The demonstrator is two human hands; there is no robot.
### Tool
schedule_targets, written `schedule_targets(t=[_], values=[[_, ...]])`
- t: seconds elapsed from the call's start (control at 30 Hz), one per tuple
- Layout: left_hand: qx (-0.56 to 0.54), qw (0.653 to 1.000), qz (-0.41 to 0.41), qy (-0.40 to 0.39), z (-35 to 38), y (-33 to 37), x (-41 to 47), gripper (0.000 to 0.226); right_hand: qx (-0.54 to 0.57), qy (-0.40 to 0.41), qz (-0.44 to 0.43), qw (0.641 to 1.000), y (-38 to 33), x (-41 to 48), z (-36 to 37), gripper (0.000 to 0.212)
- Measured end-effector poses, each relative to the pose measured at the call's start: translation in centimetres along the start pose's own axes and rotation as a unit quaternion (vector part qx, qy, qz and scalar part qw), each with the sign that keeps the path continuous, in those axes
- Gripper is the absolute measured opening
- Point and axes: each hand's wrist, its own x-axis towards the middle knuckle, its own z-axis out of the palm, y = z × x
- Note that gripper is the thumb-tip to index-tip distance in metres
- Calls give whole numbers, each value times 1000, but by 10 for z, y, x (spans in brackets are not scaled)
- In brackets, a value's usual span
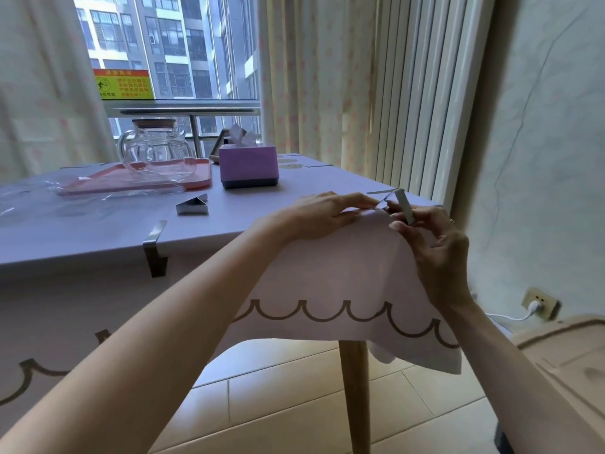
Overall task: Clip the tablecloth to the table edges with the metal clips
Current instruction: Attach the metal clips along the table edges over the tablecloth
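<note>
Lilac cloth [108,224] covers the top and hangs over the near side, its hem marked with a brown scalloped line; at the near right corner it bulges in a loose fold above a wooden leg [355,388]; the left hand [324,214] lies on the cloth at that corner, fingers stretched out and pressing the fabric down, grasping nothing; the right hand [435,250] pinches a metal clip [404,209] between thumb and fingers, the clip tilted up over the corner, its thin end close to the left fingertips; whether it already bites the edge I cannot tell; a second clip [155,247] sits clamped over the near edge, well left of the hands; a third clip [192,206] lies loose on the cloth, between the second clip and a purple tissue box [248,168]; left of the box a pink tray [203,178] carries a lidded glass jug [157,152]; pale curtains [311,77] hang behind; low on the right wall a socket [540,303] holds a white plug.
</note>
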Motion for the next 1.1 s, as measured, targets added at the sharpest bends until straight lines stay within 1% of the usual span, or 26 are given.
schedule_targets(t=[0.13,0.27,0.4,0.47,0.6,0.77,0.87,0.93,0.97,1.1], values=[[17,1000,-1,-4,0,2,0,38,-3,-8,-36,999,-1,-6,0,31],[5,1000,15,-12,0,1,0,38,34,11,-26,999,5,-17,5,22],[-23,999,22,-15,2,1,1,39,33,20,-36,999,12,-21,9,33],[-24,999,19,-16,2,3,1,41,28,21,-43,998,14,-21,9,30],[-22,999,21,-23,2,1,2,42,9,22,-58,998,18,-19,10,16],[-30,999,22,-21,3,-1,3,40,-54,-8,-80,995,35,-27,14,13],[-28,999,20,-23,3,0,3,39,-64,16,-71,995,42,-22,17,25],[-27,999,18,-24,3,-1,4,39,-80,27,-87,993,45,-20,20,39],[-29,999,19,-24,3,-2,4,39,-87,26,-93,991,46,-19,21,41],[-26,999,21,-29,3,-3,6,40,-105,14,-108,988,45,-17,19,19]])
